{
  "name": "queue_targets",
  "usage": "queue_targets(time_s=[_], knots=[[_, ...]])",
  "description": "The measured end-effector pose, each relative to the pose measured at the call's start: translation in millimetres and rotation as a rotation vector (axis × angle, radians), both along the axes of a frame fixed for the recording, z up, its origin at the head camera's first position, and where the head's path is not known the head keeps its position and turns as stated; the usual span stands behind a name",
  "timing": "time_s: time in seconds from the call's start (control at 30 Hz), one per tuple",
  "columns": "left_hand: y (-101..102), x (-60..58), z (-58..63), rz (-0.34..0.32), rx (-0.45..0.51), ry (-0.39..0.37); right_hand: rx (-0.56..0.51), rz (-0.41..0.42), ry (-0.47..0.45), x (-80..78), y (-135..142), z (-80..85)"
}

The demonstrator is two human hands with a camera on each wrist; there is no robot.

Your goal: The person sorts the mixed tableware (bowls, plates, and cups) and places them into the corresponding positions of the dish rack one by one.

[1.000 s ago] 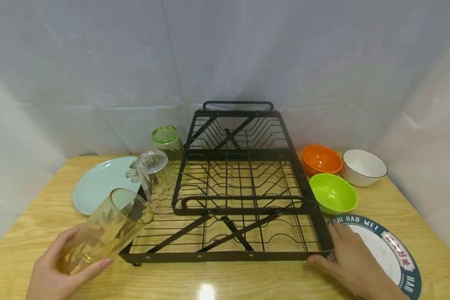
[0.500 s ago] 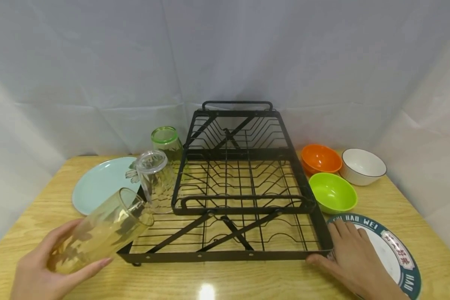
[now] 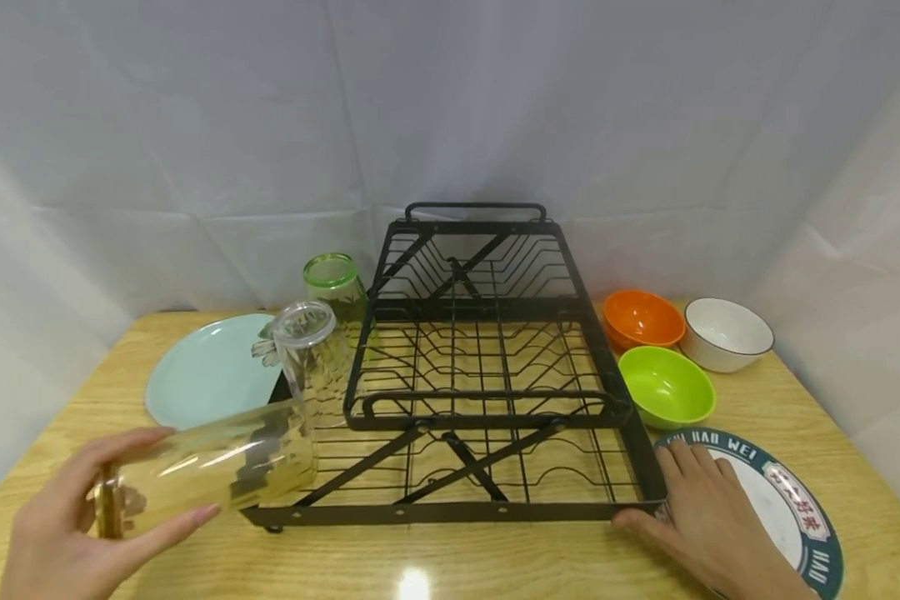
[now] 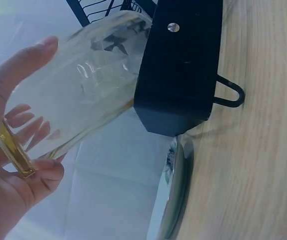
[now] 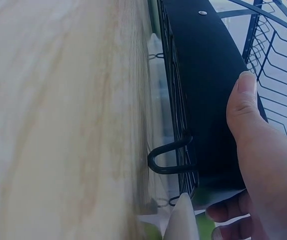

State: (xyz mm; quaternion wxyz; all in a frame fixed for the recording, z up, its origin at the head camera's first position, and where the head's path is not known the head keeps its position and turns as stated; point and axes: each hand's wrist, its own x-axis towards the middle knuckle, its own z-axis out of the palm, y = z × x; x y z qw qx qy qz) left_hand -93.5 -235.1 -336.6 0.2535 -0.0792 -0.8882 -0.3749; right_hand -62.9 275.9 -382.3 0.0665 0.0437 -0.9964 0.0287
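Observation:
My left hand (image 3: 75, 517) holds an amber glass (image 3: 202, 467) near its thick base, thumb and fingers around it. The glass lies almost sideways, its mouth toward the lower tier at the front left corner of a black two-tier dish rack (image 3: 450, 514). From the left wrist view, the glass (image 4: 83, 85) overlaps the rack's corner (image 4: 178, 65); whether they touch I cannot tell. My right hand (image 3: 708, 517) grips the front right corner of the rack, its thumb on the front face in the right wrist view. A clear glass (image 3: 315, 358) and a green glass (image 3: 337, 287) stand upside down at the rack's left side.
A pale blue plate (image 3: 202, 375) lies left of the rack. Orange (image 3: 642, 321), white (image 3: 727, 333) and lime green (image 3: 667, 387) bowls stand on the right. A green-rimmed plate (image 3: 817, 508) lies partly beneath my right hand. White cloth (image 3: 450, 108) hangs behind the wooden table (image 3: 330, 567).
My left hand has moved left and slightly down. The amber glass has tipped from a slant to nearly level. My right hand and the rack stay where they were.

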Motion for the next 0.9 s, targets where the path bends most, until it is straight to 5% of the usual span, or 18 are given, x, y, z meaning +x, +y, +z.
queue_targets(time_s=[0.47, 0.67, 0.9], knots=[[5.8, -5.9, 9.3, 0.043, -0.063, -0.021, -0.048, 0.000, -0.032, 0.0, 1.0, -2.2], [8.4, -9.4, 11.9, 0.070, -0.014, -0.079, -0.060, -0.003, -0.040, -0.1, 1.1, -2.6], [21.4, -12.3, 22.2, 0.030, 0.024, -0.038, -0.059, -0.008, -0.044, -0.3, 1.2, -3.5]])
